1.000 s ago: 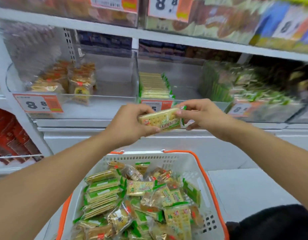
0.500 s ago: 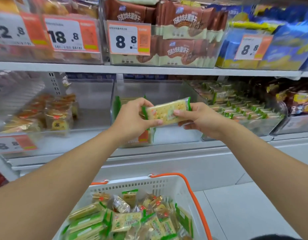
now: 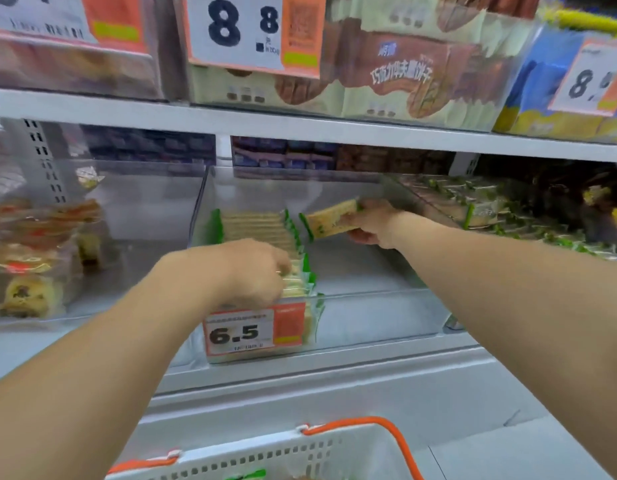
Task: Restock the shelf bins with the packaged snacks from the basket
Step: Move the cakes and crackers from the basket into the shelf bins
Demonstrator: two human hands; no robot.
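The right hand (image 3: pixel 369 221) pinches a pack (image 3: pixel 329 220) inside the bin (image 3: pixel 369 323); the left hand (image 3: pixel 255 271), fingers curled, steadies the row (image 3: pixel 262 233). Released tilted, the pack may flop flat; a nudge could topple the row.

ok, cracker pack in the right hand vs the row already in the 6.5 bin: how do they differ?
The held cracker pack is single, tilted, lifted over the bin's bare right half by the right hand. The cracker row is many packs standing on edge along the left side, the left hand resting on them. Both share green-edged wrappers.
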